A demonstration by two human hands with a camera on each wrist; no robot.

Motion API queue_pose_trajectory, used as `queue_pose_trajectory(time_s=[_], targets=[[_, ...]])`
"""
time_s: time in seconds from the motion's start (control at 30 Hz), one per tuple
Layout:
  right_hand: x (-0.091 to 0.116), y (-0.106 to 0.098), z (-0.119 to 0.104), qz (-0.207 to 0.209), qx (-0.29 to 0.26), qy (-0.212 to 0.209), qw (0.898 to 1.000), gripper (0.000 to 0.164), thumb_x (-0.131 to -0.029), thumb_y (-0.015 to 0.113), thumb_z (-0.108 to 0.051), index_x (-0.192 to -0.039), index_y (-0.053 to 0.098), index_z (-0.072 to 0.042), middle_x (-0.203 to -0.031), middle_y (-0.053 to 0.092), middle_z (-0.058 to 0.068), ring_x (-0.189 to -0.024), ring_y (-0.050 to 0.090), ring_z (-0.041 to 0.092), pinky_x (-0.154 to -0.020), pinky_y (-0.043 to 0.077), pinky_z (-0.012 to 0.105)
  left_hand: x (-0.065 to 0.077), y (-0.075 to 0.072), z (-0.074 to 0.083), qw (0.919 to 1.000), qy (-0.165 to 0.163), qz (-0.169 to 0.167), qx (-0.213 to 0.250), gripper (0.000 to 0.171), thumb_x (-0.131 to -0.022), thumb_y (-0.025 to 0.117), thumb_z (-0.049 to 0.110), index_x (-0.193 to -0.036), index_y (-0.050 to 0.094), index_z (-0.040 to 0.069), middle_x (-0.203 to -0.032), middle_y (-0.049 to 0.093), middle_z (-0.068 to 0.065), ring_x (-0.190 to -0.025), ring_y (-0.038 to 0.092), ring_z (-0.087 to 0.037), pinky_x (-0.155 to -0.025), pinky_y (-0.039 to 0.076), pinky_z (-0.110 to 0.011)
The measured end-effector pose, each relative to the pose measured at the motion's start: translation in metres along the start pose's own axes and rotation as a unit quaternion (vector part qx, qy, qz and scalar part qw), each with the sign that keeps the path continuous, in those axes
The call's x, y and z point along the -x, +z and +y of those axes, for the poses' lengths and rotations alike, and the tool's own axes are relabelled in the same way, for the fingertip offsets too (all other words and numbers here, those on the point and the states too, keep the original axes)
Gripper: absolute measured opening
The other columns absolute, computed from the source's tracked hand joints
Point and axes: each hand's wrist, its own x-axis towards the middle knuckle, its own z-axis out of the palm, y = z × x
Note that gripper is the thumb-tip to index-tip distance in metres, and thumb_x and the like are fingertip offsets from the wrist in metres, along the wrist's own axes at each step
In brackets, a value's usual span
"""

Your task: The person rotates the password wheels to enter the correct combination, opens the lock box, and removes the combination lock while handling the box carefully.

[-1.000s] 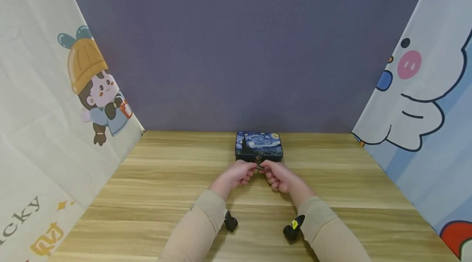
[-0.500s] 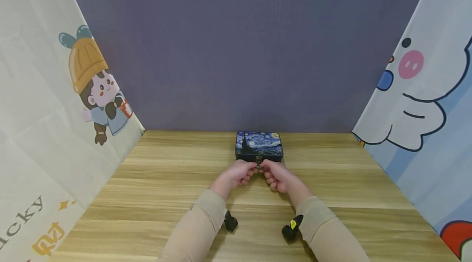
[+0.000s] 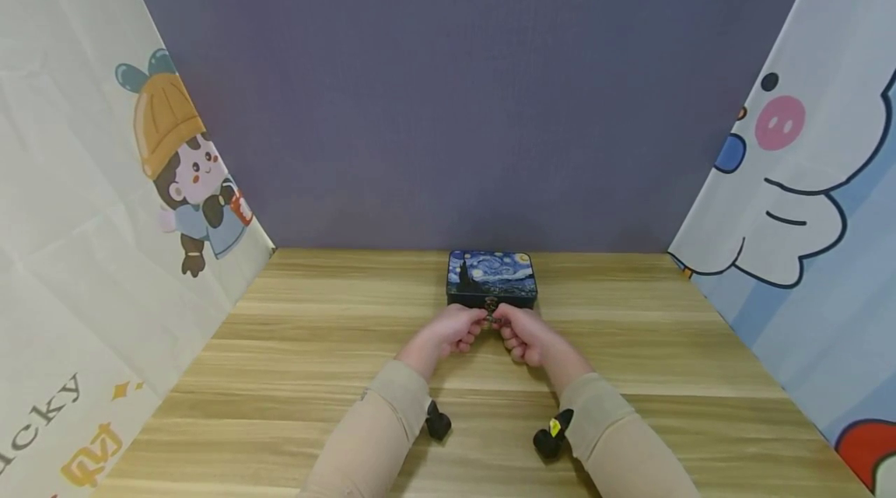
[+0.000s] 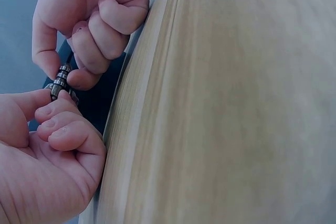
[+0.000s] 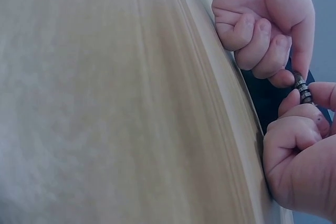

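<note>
Head view, 2 hands [image 3: 451, 329] [image 3: 528, 334], both pinching lock [image 4: 62, 80]

box front [image 3: 463, 299] partly behind fingers [image 3: 507, 313]

Wood-grain tabletop [image 3: 315, 319], purple-grey back panel [image 3: 476, 93], cartoon-printed panels [image 3: 833, 132] either side

Soft lt., wrist pics hazy
</note>
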Motion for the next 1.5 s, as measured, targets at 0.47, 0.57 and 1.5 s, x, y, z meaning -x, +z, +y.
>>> queue_pose_trajectory(time_s=[0.47,0.57,1.5], targets=[[-0.0004,0.0014,0.0009,0.007,0.004,-0.001,1.000,0.017,-0.087,0.059,-0.024,-0.078,0.052,-0.010,-0.056,0.030,-0.008,-0.043,0.023,0.005,-0.039,0.018,0.020,0.0003,0.0009,-0.0004,1.0000,0.005,-0.001,0.000,0.029,-0.106,0.052,0.023,-0.084,0.058,0.005,-0.060,0.035,0.005,-0.046,0.024,-0.008,-0.045,0.023,-0.023],[-0.0006,0.0018,0.0008,0.010,0.003,0.000,1.000,0.017,-0.087,0.059,-0.024,-0.078,0.052,-0.010,-0.056,0.030,-0.008,-0.043,0.023,0.005,-0.039,0.018,0.020,0.0008,0.0010,0.0001,1.0000,0.005,-0.002,0.003,0.029,-0.105,0.052,0.023,-0.083,0.057,0.005,-0.060,0.035,0.005,-0.047,0.024,-0.008,-0.045,0.023,-0.023],[-0.0025,-0.0014,0.0026,-0.001,-0.005,-0.001,1.000,0.020,-0.090,0.056,-0.027,-0.081,0.051,-0.010,-0.056,0.027,-0.009,-0.045,0.019,0.004,-0.038,0.017,0.019,-0.0027,-0.0006,-0.0030,1.0000,0.009,-0.001,0.003,0.029,-0.105,0.053,0.024,-0.083,0.055,0.005,-0.060,0.035,0.004,-0.047,0.025,-0.009,-0.045,0.024,-0.023]])
